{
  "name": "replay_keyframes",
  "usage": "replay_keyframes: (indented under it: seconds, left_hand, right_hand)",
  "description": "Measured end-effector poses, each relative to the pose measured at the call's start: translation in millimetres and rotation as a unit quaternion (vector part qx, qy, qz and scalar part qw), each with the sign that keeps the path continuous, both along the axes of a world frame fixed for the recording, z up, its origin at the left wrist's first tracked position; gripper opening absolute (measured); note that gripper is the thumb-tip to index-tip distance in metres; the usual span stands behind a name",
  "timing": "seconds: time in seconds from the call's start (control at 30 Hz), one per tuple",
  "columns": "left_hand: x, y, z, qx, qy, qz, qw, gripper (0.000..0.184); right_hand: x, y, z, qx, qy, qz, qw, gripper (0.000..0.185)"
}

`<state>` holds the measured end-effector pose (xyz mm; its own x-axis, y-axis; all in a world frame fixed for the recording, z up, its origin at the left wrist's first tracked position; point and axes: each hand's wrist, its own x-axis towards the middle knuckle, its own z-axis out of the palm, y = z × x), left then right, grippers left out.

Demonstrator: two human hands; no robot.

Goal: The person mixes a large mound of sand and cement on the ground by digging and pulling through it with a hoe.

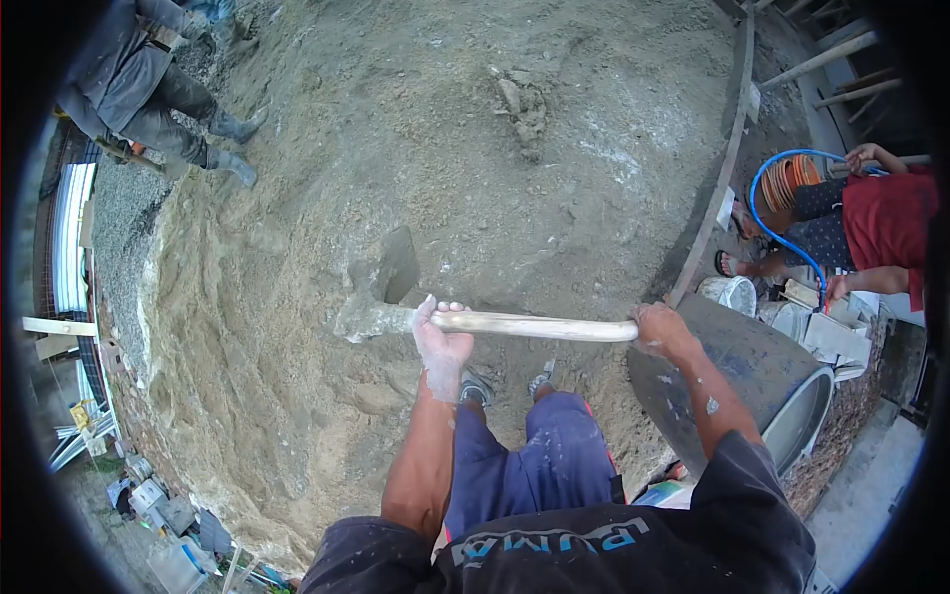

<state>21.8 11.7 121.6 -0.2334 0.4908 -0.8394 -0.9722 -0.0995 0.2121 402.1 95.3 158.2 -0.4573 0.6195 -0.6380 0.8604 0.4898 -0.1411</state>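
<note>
A hoe [534, 325] with a pale wooden handle lies crosswise in front of my body, in both my hands. My left hand [442, 337], coated in grey-white dust, wraps the handle close to the head. Around the far end of the handle my right hand [661, 330] is closed. The hoe's blade [400, 265] is caked with grey material and points away from me, over or against the sandy mix [435, 148]; whether it touches cannot be told. My feet stand on the same mix, below the handle.
A dark drum [708, 342] lies tipped at my right, beside a long board edge [727, 168]. Beyond it, a person in red [886, 223] holds a blue hose [757, 203] near buckets [729, 294]. At upper left, a person in boots [148, 89] holds a wooden handle [129, 155].
</note>
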Motion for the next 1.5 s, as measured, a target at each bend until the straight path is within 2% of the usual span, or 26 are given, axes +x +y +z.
replay_keyframes:
  seconds: [0.07,0.13,0.2,0.33,0.43,0.5,0.6,0.67,0.73,0.83,0.87,0.97,1.07,1.1,1.13,1.17,1.2,1.23,1.3,1.4,1.47,1.5]
  left_hand:
    - [-28,-46,-27,-0.106,-0.017,0.004,0.994,0.019]
    - [-57,-90,-69,-0.168,-0.021,-0.008,0.986,0.018]
    - [-78,-141,-75,-0.246,-0.044,-0.01,0.968,0.018]
    - [-127,-228,-93,-0.27,-0.048,0.033,0.961,0.019]
    - [-180,-263,-74,-0.253,-0.022,0.088,0.963,0.019]
    - [-224,-280,-46,-0.226,0.02,0.119,0.967,0.019]
    - [-288,-285,13,-0.163,0.13,0.17,0.963,0.019]
    - [-327,-289,42,-0.131,0.235,0.21,0.94,0.017]
    - [-351,-280,62,-0.117,0.324,0.202,0.917,0.018]
    - [-324,-244,38,-0.179,0.366,0.196,0.892,0.023]
    - [-309,-234,16,-0.208,0.376,0.184,0.884,0.024]
    - [-250,-214,-88,-0.287,0.403,0.139,0.858,0.027]
    - [-197,-193,-184,-0.329,0.273,0.03,0.904,0.026]
    - [-164,-186,-210,-0.288,0.188,0.003,0.939,0.026]
    - [-125,-173,-203,-0.262,0.116,-0.06,0.956,0.024]
    - [-87,-170,-225,-0.275,0.088,-0.138,0.947,0.022]
    - [-53,-173,-241,-0.218,-0.026,-0.163,0.962,0.018]
    - [-13,-184,-281,-0.2,-0.034,-0.219,0.955,0.016]
    - [35,-184,-269,-0.195,-0.088,-0.253,0.944,0.013]
    - [31,-149,-195,-0.173,-0.116,-0.171,0.963,0.016]
    - [15,-125,-168,-0.125,-0.195,-0.059,0.971,0.017]
    - [12,-115,-162,-0.1,-0.236,-0.003,0.967,0.017]
  right_hand:
    - [-42,-69,12,-0.146,0.011,-0.079,0.986,0.026]
    - [-90,-114,36,-0.275,-0.047,-0.097,0.955,0.033]
    - [-132,-156,56,-0.275,-0.037,-0.097,0.956,0.036]
    - [-191,-189,46,-0.234,-0.016,-0.04,0.971,0.039]
    - [-226,-210,11,-0.209,0.067,0.019,0.975,0.036]
    - [-263,-215,-4,-0.236,0.089,0.044,0.967,0.033]
    - [-356,-206,0,-0.311,0.088,0.098,0.941,0.027]
    - [-397,-220,-21,-0.289,0.156,0.159,0.931,0.027]
    - [-438,-238,-34,-0.271,0.206,0.127,0.932,0.027]
    - [-510,-232,-24,-0.286,0.237,0.106,0.922,0.029]
    - [-526,-228,-31,-0.291,0.244,0.101,0.919,0.031]
    - [-547,-230,-105,-0.283,0.232,0.062,0.929,0.036]
    - [-495,-210,-155,-0.267,0.115,-0.021,0.956,0.038]
    - [-466,-199,-162,-0.28,0.06,-0.051,0.957,0.041]
    - [-432,-192,-163,-0.293,0.003,-0.085,0.952,0.044]
    - [-397,-195,-165,-0.289,-0.039,-0.094,0.952,0.047]
    - [-367,-195,-169,-0.279,-0.075,-0.099,0.952,0.05]
    - [-338,-192,-170,-0.264,-0.089,-0.105,0.955,0.051]
    - [-299,-191,-149,-0.273,-0.12,-0.114,0.948,0.052]
    - [-295,-150,-112,-0.308,-0.116,-0.076,0.941,0.051]
    - [-286,-126,-112,-0.336,-0.106,-0.037,0.935,0.051]
    - [-288,-105,-95,-0.36,-0.111,-0.02,0.926,0.048]
